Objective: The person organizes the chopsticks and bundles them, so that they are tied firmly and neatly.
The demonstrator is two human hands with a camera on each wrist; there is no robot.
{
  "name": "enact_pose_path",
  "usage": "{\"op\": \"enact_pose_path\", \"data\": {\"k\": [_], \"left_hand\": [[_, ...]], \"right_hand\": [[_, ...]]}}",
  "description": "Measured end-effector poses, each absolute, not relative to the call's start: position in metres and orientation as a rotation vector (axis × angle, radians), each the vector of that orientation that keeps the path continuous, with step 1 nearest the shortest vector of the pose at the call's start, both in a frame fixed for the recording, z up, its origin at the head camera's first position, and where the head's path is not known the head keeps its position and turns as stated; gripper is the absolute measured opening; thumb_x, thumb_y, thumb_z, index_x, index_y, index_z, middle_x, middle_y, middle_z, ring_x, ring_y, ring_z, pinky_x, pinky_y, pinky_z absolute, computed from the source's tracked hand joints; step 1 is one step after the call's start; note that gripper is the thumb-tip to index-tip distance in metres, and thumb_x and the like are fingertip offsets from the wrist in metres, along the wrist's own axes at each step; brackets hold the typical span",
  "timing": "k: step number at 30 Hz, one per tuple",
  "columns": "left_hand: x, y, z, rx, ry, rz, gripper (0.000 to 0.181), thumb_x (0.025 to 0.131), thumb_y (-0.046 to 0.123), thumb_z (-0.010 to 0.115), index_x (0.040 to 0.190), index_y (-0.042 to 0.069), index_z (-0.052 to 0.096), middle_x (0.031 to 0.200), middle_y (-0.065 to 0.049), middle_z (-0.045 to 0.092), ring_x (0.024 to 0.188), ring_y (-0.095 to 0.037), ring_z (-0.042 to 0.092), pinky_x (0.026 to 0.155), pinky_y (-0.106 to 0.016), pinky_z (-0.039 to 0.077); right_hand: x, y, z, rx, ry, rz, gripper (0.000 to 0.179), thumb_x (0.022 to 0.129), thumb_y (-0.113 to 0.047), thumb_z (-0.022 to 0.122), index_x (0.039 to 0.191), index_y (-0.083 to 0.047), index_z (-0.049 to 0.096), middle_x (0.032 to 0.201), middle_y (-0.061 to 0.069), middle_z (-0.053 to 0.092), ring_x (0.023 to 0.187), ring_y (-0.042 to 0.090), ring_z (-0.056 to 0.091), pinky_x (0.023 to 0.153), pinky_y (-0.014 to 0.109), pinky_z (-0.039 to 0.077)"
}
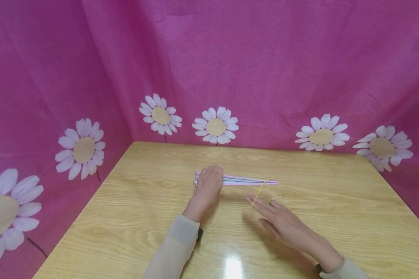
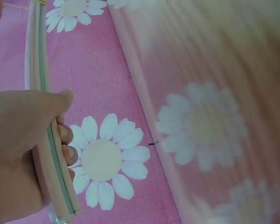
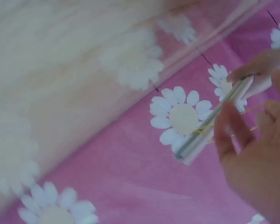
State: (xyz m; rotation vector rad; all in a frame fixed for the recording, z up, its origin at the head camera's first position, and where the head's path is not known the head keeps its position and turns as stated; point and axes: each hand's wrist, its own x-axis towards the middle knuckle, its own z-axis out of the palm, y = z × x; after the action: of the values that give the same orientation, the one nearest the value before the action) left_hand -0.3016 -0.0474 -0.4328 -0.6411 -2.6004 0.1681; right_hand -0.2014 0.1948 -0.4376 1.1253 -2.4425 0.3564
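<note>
A bundle of slim pink and grey-green chopsticks [image 1: 242, 180] lies sideways above the table, its narrow ends to the right. My left hand [image 1: 210, 180] grips the thick ends. In the left wrist view, the thumb and curled fingers [image 2: 67, 154] wrap round the chopsticks [image 2: 49, 121]. A yellow rubber band [image 1: 259, 193] circles the bundle near its narrow ends and stretches down to my right hand [image 1: 283, 223]. The right fingers are extended, with the band looped over them. The right wrist view shows the band [image 3: 203, 129] on the chopsticks [image 3: 214, 116], partly hidden by the fingers.
The wooden table [image 1: 132, 232] runs under both hands, with a bright reflection at its front. A magenta cloth [image 1: 230, 58] with large white daisies hangs behind it and along its left and right sides.
</note>
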Motion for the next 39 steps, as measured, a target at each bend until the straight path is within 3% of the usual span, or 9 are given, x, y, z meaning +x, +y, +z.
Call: {"op": "enact_pose_path", "data": {"k": [4,8,14,20,24,28,30,34,39], "left_hand": [[-0.298,-0.046,-0.433,-0.636,-2.623,0.187,0.011,0.089,-0.001,0.054,0.095,0.007,0.049,0.083,0.000,0.045,0.075,-0.014,0.037,0.065,-0.023,0.028],[-0.296,-0.044,-0.431,-0.634,-2.655,0.172,0.012,0.089,-0.001,0.055,0.098,0.007,0.050,0.084,0.000,0.045,0.075,-0.014,0.036,0.065,-0.022,0.022],[-0.297,-0.043,-0.430,-0.624,-2.584,0.137,0.012,0.088,0.000,0.056,0.095,0.007,0.050,0.082,0.000,0.045,0.074,-0.014,0.039,0.064,-0.021,0.026],[-0.298,-0.043,-0.431,-0.597,-2.554,0.171,0.014,0.086,0.000,0.057,0.095,0.009,0.050,0.082,0.000,0.046,0.074,-0.014,0.041,0.065,-0.022,0.029],[-0.299,-0.044,-0.432,-0.580,-2.592,0.192,0.018,0.085,0.001,0.059,0.098,0.009,0.050,0.085,0.001,0.047,0.077,-0.014,0.042,0.068,-0.023,0.033],[-0.302,-0.048,-0.433,-0.577,-2.572,0.158,0.019,0.082,-0.001,0.058,0.096,0.009,0.050,0.084,0.001,0.046,0.076,-0.014,0.041,0.068,-0.024,0.033],[-0.302,-0.049,-0.431,-0.603,-2.557,0.128,0.019,0.082,-0.004,0.056,0.094,0.010,0.049,0.083,0.001,0.044,0.075,-0.014,0.039,0.068,-0.024,0.032],[-0.303,-0.051,-0.429,-0.667,-2.546,0.104,0.020,0.082,-0.006,0.053,0.089,0.010,0.045,0.081,0.001,0.038,0.075,-0.013,0.032,0.066,-0.022,0.027],[-0.302,-0.051,-0.427,-0.719,-2.558,0.078,0.018,0.085,-0.005,0.051,0.090,0.010,0.043,0.082,0.001,0.035,0.075,-0.013,0.030,0.066,-0.021,0.022]], "right_hand": [[-0.209,0.193,-0.442,0.951,-2.276,0.057,0.053,0.100,-0.044,0.044,0.144,-0.015,0.049,0.144,-0.001,0.055,0.084,0.014,0.051,0.074,0.034,0.043],[-0.212,0.190,-0.447,0.678,-2.209,-0.129,0.076,0.097,-0.066,0.012,0.144,-0.018,0.047,0.148,0.001,0.051,0.082,0.026,0.047,0.070,0.040,0.039],[-0.212,0.179,-0.448,0.321,-2.202,-0.147,0.086,0.091,-0.075,0.005,0.147,-0.021,0.042,0.148,0.014,0.049,0.082,0.030,0.045,0.064,0.038,0.032],[-0.202,0.169,-0.435,0.271,-2.402,-0.032,0.099,0.086,-0.083,0.014,0.152,-0.010,0.033,0.107,0.020,0.072,0.065,0.031,0.053,0.060,0.036,0.030],[-0.194,0.172,-0.413,0.311,-2.704,0.330,0.096,0.088,-0.071,0.046,0.157,-0.011,0.017,0.093,0.017,0.074,0.060,0.026,0.060,0.069,0.038,0.036],[-0.196,0.190,-0.391,0.350,-2.916,0.826,0.090,0.094,-0.050,0.057,0.158,-0.022,0.002,0.125,0.024,0.065,0.060,0.018,0.063,0.064,0.032,0.046],[-0.200,0.203,-0.385,0.392,-2.965,0.996,0.081,0.098,-0.046,0.052,0.158,-0.028,0.000,0.130,0.023,0.061,0.059,0.012,0.062,0.062,0.032,0.050],[-0.211,0.232,-0.381,0.562,-2.994,1.179,0.062,0.105,-0.038,0.037,0.157,-0.032,0.005,0.131,0.021,0.061,0.074,0.013,0.072,0.082,0.051,0.052],[-0.232,0.263,-0.388,0.799,-2.965,1.560,0.053,0.106,-0.041,0.002,0.157,-0.031,0.010,0.135,0.011,0.061,0.085,0.031,0.074,0.062,0.039,0.041]]}}
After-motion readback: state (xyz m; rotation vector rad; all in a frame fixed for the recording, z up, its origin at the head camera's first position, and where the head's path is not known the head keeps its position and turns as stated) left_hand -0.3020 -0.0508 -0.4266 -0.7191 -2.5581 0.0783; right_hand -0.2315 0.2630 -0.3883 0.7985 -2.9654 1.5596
